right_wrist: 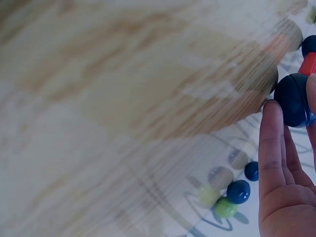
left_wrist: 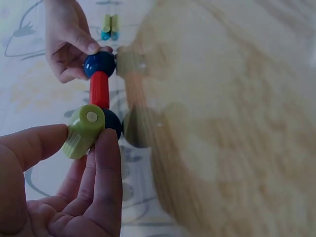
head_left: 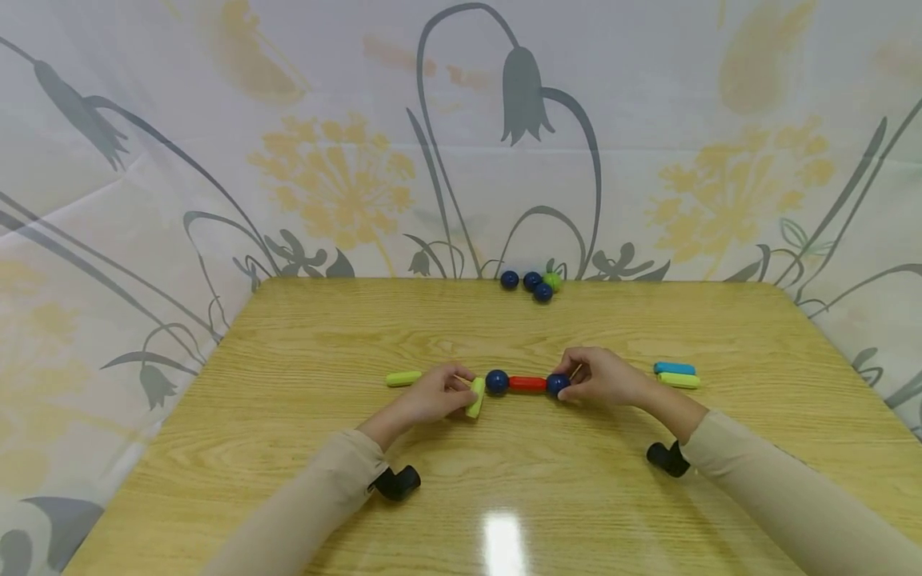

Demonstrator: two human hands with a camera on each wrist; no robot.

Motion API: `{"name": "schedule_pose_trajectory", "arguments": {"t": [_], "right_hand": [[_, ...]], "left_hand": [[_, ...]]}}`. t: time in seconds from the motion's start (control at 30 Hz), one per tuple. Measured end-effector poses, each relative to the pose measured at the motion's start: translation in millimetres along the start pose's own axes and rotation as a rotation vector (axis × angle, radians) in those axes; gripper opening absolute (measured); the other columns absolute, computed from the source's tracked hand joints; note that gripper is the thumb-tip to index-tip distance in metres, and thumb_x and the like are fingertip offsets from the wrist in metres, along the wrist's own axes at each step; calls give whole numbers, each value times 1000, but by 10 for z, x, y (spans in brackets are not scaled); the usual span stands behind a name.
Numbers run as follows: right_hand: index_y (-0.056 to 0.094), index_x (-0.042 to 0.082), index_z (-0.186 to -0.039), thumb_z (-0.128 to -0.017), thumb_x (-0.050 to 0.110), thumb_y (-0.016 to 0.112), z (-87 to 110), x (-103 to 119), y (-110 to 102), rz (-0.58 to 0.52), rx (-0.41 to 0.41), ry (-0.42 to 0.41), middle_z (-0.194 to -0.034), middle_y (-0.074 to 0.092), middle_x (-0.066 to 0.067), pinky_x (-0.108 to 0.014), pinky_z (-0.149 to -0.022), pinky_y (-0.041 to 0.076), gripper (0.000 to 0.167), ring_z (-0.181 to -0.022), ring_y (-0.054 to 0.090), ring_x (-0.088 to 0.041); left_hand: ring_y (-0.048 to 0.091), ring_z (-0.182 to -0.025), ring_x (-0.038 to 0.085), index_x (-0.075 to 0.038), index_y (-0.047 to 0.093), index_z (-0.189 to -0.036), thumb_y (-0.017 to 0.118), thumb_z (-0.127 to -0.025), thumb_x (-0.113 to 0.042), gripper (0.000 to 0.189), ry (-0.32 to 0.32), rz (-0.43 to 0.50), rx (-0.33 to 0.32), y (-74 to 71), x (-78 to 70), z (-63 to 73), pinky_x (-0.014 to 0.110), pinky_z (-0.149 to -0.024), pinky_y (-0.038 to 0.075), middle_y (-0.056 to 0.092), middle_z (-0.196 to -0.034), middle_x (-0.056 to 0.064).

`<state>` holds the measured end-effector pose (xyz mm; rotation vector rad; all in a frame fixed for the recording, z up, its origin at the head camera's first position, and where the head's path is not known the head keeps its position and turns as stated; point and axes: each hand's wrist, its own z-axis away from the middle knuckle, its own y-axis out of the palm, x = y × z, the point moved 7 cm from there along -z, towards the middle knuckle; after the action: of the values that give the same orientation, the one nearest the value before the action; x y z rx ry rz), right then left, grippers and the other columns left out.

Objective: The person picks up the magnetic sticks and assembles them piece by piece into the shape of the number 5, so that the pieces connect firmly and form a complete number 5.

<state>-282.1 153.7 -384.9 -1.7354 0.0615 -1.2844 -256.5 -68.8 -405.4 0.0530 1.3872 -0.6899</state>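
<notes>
My left hand (head_left: 437, 394) pinches a lime-green rod (left_wrist: 83, 132) between thumb and fingers. A pale round disc shows at the rod's end in the left wrist view. Right beside that rod is a dark blue ball (head_left: 497, 382), joined by a red rod (head_left: 528, 384) to another dark blue ball (head_left: 557, 386), all in a line on the table. The thumb and fingers of my right hand (head_left: 603, 378) grip this right-hand ball, which the right wrist view shows at its edge (right_wrist: 292, 100).
A second lime-green rod (head_left: 403, 378) lies left of my left hand. Beyond my right wrist lie a blue rod (head_left: 675, 369) and a lime-green rod (head_left: 679, 382) side by side. Several dark blue balls (head_left: 509, 280) and a green ball (head_left: 552, 282) sit at the table's (head_left: 324, 328) back edge.
</notes>
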Motion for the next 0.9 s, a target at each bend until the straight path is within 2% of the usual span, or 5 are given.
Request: {"name": "schedule_pose_trajectory", "arguments": {"t": [0.33,0.6,0.77,0.9], "right_hand": [[60,3,-95,-81,9,73,3,-3,17,0,1,7,-96,61,-8,-27,-70,53,20,-82,61,-20],[60,3,-95,-81,8,73,4,12,9,6,-4,2,-97,60,-9,-28,-71,53,20,-83,61,-21],[60,3,-94,-81,8,73,-1,8,1,10,-10,2,-96,61,-8,-28,-70,53,19,-83,61,-21],[60,3,-94,-81,8,73,-3,17,3,4,-5,1,-96,61,-9,-27,-70,53,19,-82,61,-21]], "left_hand": [[64,-79,22,7,47,-120,59,-92,-8,34,-45,114,95,202,38,7,33,-70,55,59,-100,15],[64,-76,24,7,42,-120,61,-91,-8,38,-77,116,75,254,20,-21,32,-69,55,58,-98,15],[65,-74,24,5,30,-132,63,-89,-6,55,-89,144,54,265,14,-76,33,-68,55,60,-95,15],[64,-72,22,-1,23,-142,64,-89,-6,68,-81,150,68,274,4,-112,34,-67,56,62,-90,13]]}}
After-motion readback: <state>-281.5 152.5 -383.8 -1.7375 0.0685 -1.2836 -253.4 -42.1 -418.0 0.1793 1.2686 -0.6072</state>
